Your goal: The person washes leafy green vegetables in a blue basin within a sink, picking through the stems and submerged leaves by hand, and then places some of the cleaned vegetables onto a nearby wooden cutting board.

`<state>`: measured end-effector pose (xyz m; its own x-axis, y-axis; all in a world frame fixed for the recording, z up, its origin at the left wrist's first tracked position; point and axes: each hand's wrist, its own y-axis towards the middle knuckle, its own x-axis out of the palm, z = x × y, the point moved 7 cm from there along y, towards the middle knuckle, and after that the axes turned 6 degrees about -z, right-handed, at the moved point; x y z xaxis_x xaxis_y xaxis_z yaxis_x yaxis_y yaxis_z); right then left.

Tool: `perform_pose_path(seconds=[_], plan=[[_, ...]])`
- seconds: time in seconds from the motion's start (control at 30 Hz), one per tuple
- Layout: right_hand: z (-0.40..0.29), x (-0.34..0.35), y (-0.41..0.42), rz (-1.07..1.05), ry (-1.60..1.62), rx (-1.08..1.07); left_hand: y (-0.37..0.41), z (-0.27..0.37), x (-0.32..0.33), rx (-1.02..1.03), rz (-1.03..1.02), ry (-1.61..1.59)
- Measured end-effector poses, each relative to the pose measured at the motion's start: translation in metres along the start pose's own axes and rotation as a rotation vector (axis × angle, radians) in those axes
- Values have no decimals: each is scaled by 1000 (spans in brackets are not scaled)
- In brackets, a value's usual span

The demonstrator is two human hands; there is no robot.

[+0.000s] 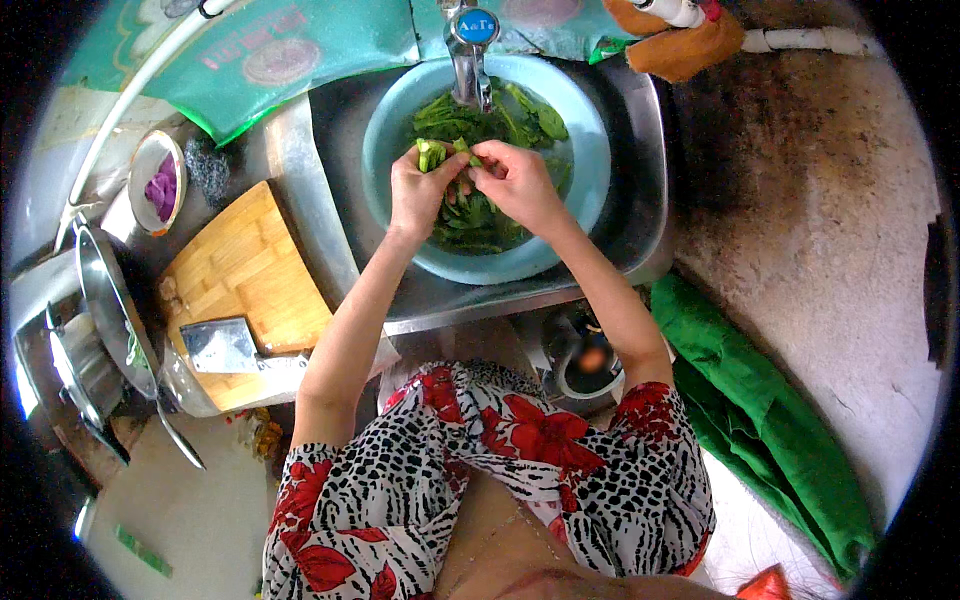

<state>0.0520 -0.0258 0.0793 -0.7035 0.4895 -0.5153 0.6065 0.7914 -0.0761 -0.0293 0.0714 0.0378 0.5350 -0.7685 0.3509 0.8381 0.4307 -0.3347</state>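
Over a light blue plastic basin [591,225] filled with water and leafy greens, my two hands meet near the middle. My left hand [421,191] grips a bunch of green vegetable stalks [431,154], their pale cut ends pointing up. With thumb and fingertips, my right hand [521,180] pinches a stalk piece [466,150] beside the left thumb. More leafy greens [450,120] float behind and below the hands, partly hidden by them. A chrome faucet [469,64] hangs over the basin's far side; I cannot tell whether water runs from it.
The basin stands in a stainless steel sink [652,232]. To the left, a cleaver [219,345] lies on a wooden cutting board [247,262]. Beyond are a bowl with something purple [160,187], a steel scouring pad [208,171] and a pan [112,307]. Green cloth [757,420] lies at the right.
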Motion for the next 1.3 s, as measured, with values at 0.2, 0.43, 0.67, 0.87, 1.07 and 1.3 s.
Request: perform_pose_path(seconds=[0.2,0.43,0.67,0.87,1.07,1.3], plan=[[-14,7,-1,13,-239,-69,-10,23,-2,384,220,716],[-8,10,-5,-100,-127,60,-9,16,-8,287,175,547],[9,9,-6,41,93,-6,-1,-11,-7,-32,63,-23],[33,15,-11,67,394,119,-2,-22,-8,-78,58,-125],[26,25,-16,-89,228,173,-1,-34,-17,-73,71,53],[14,24,-17,-94,-252,-171,-7,-54,-15,-297,-9,-176]])
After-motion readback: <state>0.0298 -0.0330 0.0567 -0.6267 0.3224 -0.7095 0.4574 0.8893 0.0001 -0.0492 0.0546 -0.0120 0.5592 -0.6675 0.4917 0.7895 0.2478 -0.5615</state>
